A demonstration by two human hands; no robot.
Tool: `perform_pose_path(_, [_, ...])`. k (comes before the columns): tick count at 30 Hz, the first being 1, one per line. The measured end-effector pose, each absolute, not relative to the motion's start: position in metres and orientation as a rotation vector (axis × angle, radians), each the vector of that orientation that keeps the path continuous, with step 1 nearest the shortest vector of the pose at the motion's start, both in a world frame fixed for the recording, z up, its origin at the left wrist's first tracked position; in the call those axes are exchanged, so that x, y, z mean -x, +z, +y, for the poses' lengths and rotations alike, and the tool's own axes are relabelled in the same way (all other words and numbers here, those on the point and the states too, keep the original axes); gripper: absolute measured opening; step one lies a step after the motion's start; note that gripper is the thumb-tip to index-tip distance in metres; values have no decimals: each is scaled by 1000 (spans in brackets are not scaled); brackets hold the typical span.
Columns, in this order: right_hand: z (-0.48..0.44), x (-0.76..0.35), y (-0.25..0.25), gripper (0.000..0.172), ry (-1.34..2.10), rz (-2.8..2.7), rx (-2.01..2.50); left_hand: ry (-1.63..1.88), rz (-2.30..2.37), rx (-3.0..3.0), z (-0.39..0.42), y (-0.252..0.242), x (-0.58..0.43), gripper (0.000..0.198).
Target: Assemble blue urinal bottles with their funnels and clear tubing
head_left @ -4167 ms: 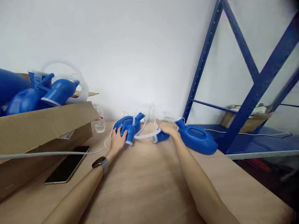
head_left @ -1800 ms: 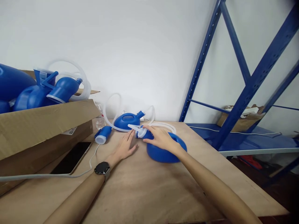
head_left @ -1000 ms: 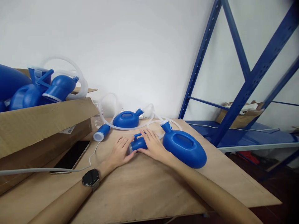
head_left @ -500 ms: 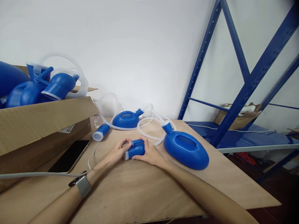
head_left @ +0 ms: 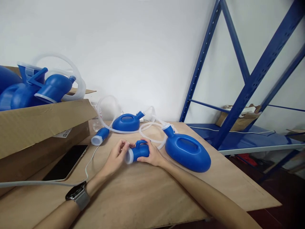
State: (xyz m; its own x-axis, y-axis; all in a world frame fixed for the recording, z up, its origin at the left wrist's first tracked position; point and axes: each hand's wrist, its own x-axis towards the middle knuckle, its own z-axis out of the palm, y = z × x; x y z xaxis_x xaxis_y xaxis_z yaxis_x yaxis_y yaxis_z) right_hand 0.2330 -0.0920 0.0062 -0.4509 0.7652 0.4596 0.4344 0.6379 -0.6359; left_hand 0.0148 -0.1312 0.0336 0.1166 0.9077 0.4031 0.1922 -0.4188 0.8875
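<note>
My right hand point(head_left: 153, 154) wraps around a blue plastic urinal funnel point(head_left: 141, 151) with a small handle on top and a white rim facing left. The funnel is held just over the table, tilted on its side. At the rim, my left hand point(head_left: 119, 154) has its thumb and fingers pinched together; what lies between them is too small to make out. To the right lies a blue urinal bottle point(head_left: 186, 152) with a built-in handle and a translucent hose point(head_left: 152, 140) at its neck. A second blue bottle point(head_left: 126, 123) lies behind, near the wall.
Another blue funnel point(head_left: 100, 136) lies back left beside a clear plastic bottle point(head_left: 95, 124). A cardboard box point(head_left: 47, 124) full of blue parts stands at left, with a phone point(head_left: 66, 163) and a cable point(head_left: 35, 183) before it. Blue shelving point(head_left: 238, 105) stands at right.
The funnel has turned so its handle and white rim show more. My left fingers have shifted left to the rim's edge; my right hand keeps its grip. The view has shifted slightly.
</note>
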Motion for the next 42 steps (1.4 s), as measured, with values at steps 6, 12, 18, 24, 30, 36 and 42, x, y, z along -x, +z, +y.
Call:
perform_pose_path(6, [-91,-234,1,89,488,-1952,994,1236,1080,-1850,-126,20,-16,75])
perform_pose_path(12, [-95,-230,2,90,484,-1926,989,1120,1449,-2126,-125,21,-13,101])
perform_pose_path(18, [-99,-227,5,92,420,-1955,1011,1054,1541,-2116,-131,34,-18,70])
perform_pose_path(24, [-94,-229,-1,88,276,-2019,1110,1003,1599,-1709,-115,28,-9,55])
perform_pose_path(30, [-91,-237,-1,88,331,-1874,1145,978,1714,-1744,-99,26,33,56])
perform_pose_path(36, [-94,-236,2,89,408,-1891,1168,1238,1461,-2392,-111,20,15,43])
perform_pose_path(42, [-92,-236,2,90,401,-1919,1141,1134,1212,-2318,-129,31,-10,33])
